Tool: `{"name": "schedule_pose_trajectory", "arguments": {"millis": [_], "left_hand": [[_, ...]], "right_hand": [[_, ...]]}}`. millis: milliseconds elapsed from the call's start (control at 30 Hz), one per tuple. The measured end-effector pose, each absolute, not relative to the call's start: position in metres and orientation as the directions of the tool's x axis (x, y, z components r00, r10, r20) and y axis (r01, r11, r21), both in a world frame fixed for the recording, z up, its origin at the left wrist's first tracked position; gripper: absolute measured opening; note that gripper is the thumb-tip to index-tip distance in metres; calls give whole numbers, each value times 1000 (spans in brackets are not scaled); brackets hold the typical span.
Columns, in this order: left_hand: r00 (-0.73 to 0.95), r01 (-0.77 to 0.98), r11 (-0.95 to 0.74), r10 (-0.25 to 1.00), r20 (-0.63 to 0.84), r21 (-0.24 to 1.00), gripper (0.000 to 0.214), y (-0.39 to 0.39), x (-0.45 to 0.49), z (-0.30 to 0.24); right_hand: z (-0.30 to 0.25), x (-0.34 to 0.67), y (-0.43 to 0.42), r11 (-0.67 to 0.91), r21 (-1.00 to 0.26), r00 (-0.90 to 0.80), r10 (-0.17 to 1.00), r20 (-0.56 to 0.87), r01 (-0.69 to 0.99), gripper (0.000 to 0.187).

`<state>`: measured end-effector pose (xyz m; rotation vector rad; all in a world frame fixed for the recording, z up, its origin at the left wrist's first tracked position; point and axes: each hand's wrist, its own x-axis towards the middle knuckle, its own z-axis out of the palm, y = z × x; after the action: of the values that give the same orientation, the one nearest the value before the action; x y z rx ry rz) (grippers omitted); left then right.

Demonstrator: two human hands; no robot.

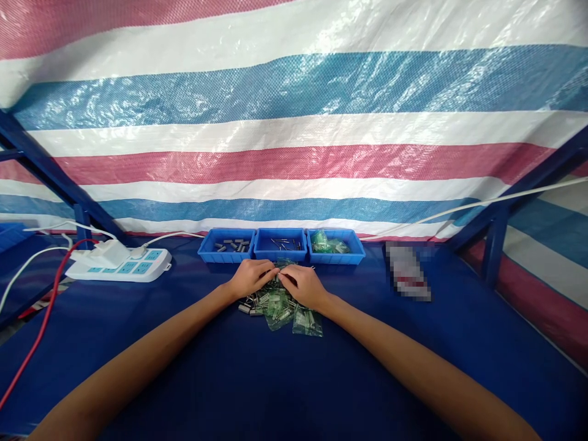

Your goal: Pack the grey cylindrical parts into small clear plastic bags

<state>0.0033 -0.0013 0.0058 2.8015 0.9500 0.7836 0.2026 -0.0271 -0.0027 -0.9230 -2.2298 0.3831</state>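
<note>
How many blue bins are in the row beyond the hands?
3: the left bin with grey pieces, the middle bin with thin pins, the right bin with green packets. None in this row seems hidden; one blue thing, far left, is cut off.

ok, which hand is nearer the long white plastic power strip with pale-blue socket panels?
Left. The bare left hand is to the right of the power strip, apart from it. The bare right hand is farther right, beyond the left one.
</note>
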Motion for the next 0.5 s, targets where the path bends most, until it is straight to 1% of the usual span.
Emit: {"name": "schedule_pose_trajectory", "arguments": {"millis": [300, 500], "left_hand": [[682, 552, -804, 588, 435, 221, 34, -1, 3, 5], [678, 553, -802, 590, 438, 225, 34, -1, 3, 6]], "right_hand": [[-4, 203, -26, 709, -486, -522, 705, 481, 510, 23], [-4, 202, -26, 704, -497, -516, 710, 480, 507, 20]]}}
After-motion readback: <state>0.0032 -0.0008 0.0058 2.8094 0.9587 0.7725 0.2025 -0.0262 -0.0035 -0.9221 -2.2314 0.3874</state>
